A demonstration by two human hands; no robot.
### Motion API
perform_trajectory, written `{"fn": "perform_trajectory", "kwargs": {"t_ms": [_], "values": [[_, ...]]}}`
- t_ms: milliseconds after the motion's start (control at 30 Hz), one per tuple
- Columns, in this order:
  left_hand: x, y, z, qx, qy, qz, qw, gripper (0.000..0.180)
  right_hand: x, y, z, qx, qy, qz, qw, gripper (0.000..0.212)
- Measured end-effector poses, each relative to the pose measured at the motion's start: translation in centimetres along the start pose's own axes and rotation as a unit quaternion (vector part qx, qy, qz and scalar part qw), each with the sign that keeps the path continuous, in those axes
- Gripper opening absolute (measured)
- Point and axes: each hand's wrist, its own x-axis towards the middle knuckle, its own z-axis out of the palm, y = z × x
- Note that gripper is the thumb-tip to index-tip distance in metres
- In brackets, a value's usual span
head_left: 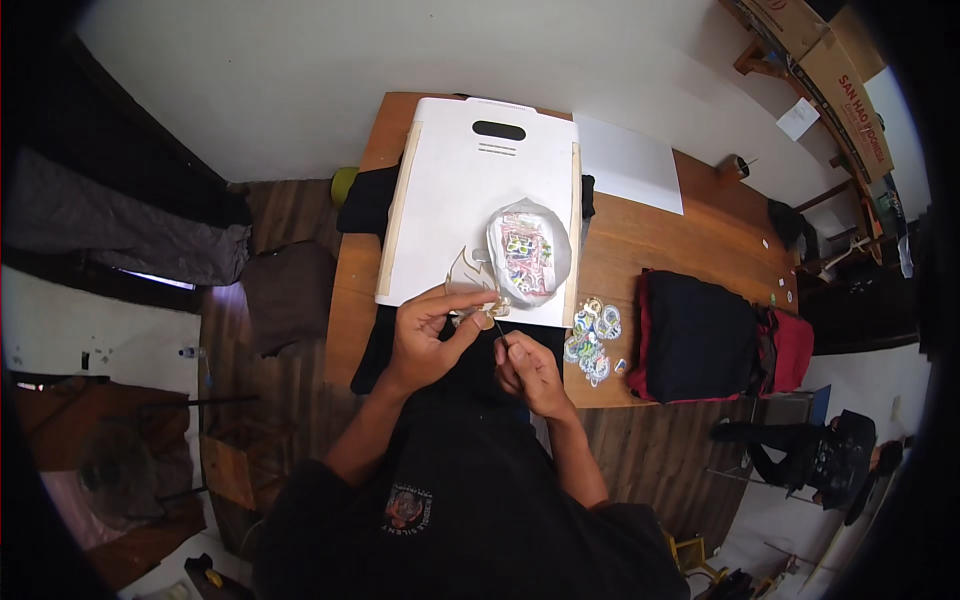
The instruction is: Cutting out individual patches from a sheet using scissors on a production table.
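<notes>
Over the near edge of a white board (440, 190), my left hand (425, 340) pinches a small yellowish piece (487, 321) between thumb and fingers. Its exact kind is too small to tell. Close beside it, my right hand (532, 375) is closed on a thin dark pointed tool (501, 328), its tip directed at that piece. Just beyond my left fingers lies a pale flame-shaped cut-out (464, 272) with brown outlines. To its right, a clear plastic bag (561, 235) lies open on the board, full of small colourful cut pieces (528, 250).
Right of the board, several round colourful patches (594, 340) are heaped on the wooden table (620, 245). Folded dark and red clothes (700, 335) lie farther right. A white sheet (630, 160) and a brown cup (733, 168) are toward the back. Cardboard boxes (845, 105) sit upper right.
</notes>
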Motion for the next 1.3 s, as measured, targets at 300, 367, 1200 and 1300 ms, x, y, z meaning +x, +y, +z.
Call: {"fn": "perform_trajectory", "kwargs": {"t_ms": [300, 367, 1200, 1300], "values": [[0.05, -0.35, -0.22, -0.019, -0.004, -0.006, 1.0, 0.025, -0.05, -0.03, 0.09, -0.01, -0.004, 0.002, 1.0, 0.037], [0.04, -0.47, -0.15, -0.016, 0.005, -0.006, 1.0, 0.027, -0.07, 0.0, 0.01, -0.008, -0.005, 0.003, 1.0, 0.037], [0.29, -0.53, 0.03, -0.024, 0.032, 0.004, 0.999, 0.027, 0.38, -0.08, 0.33, -0.002, 0.011, 0.001, 1.0, 0.037], [0.23, -0.36, 0.02, -0.024, 0.031, 0.0, 0.999, 0.027, 0.47, -0.02, 0.38, -0.007, 0.012, 0.0, 1.0, 0.038]]}}
